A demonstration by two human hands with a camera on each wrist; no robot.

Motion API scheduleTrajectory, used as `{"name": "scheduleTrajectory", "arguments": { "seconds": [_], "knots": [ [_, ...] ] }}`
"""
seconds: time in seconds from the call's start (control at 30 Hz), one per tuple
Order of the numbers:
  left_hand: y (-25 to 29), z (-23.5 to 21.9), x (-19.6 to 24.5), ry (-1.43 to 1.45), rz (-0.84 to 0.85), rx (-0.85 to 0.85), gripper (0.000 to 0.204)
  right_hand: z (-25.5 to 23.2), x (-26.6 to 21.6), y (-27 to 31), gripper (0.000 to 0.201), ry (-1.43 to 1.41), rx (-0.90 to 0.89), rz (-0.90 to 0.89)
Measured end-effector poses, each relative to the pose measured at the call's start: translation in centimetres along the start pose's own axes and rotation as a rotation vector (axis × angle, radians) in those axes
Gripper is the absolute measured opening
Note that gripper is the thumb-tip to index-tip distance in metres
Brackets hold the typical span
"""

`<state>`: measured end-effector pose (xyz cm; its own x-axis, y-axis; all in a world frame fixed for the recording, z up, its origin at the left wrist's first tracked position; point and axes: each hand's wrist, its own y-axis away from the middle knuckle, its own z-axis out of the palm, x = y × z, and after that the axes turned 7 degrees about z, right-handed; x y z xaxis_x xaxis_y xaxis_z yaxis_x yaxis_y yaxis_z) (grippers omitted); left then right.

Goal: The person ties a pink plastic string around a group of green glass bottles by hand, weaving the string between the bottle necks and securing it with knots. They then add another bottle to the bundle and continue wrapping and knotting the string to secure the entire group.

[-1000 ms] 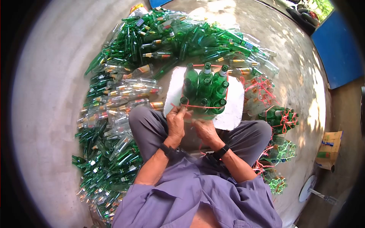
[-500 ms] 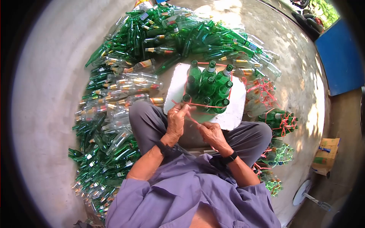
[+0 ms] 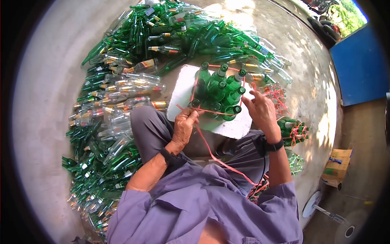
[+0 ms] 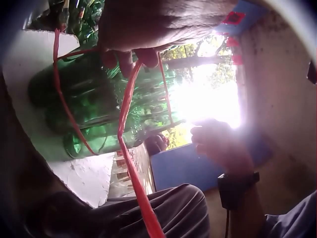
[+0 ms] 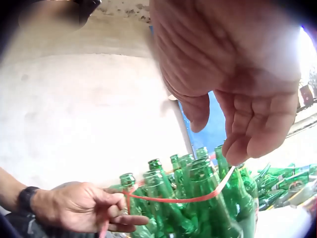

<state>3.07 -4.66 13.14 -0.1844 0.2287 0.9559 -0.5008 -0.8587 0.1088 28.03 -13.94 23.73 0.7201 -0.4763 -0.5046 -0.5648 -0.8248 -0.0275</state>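
Observation:
A cluster of green glass bottles (image 3: 222,91) stands upright on a white foam block (image 3: 178,91), ringed by pink plastic string (image 5: 183,200). At the near left bottle, my left hand (image 3: 184,127) pinches the string between thumb and fingers. A loose tail of string (image 4: 128,148) hangs from that grip toward the lap. My right hand (image 3: 264,110) is raised beside the cluster's right side, fingers slightly bent and thumb apart. In the right wrist view its fingertips (image 5: 237,154) are right by the string around the bottles. A second string circles the bottles lower down in the left wrist view.
Piles of loose green and clear bottles (image 3: 122,87) lie on the floor to the left and ahead. String-tied bundles (image 3: 293,131) stand at the right. Beyond them are a blue panel (image 3: 359,67), a cardboard piece (image 3: 338,162) and a white fan-like disc (image 3: 312,203).
The right hand let go of the string tail and moved up and right to the bottles' right side. The left hand stays at the near left bottle, still pinching the string.

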Motion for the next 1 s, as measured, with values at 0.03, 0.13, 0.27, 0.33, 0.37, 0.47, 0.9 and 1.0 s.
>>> {"name": "scheduleTrajectory", "arguments": {
  "seconds": [0.03,0.13,0.27,0.33,0.37,0.47,0.9,1.0],
  "knots": [
    [0.0,-0.1,-0.3,0.003,-0.001,0.001,0.02,0.6,-0.1,-1.0,0.043,0.003,-0.002,-0.001],
    [0.0,-0.3,-0.6,-0.019,0.052,-0.022,0.015,2.7,-0.1,-3.3,0.045,0.108,-0.011,-0.082],
    [0.1,-0.1,-0.7,0.017,0.017,0.007,0.02,4.4,0.2,-4.8,0.037,0.256,-0.019,-0.133],
    [0.1,-0.2,-0.8,0.021,0.018,0.016,0.02,4.4,0.0,-5.0,0.035,0.32,-0.052,-0.132],
    [0.1,-0.2,-0.8,-0.003,0.022,0.007,0.02,4.3,-0.2,-5.2,0.035,0.323,-0.054,-0.132],
    [0.1,-0.1,-0.2,-0.03,0.019,0.004,0.02,3.9,-0.4,-5.4,0.034,0.393,-0.127,-0.146],
    [-0.1,-0.4,-0.5,-0.048,0.004,0.012,0.022,2.7,-0.3,-6.1,0.027,0.464,-0.186,-0.275],
    [-0.1,-0.8,-1.4,-0.05,0.01,-0.002,0.022,2.3,0.5,-6.2,0.026,0.481,-0.225,-0.258]
  ]
}}
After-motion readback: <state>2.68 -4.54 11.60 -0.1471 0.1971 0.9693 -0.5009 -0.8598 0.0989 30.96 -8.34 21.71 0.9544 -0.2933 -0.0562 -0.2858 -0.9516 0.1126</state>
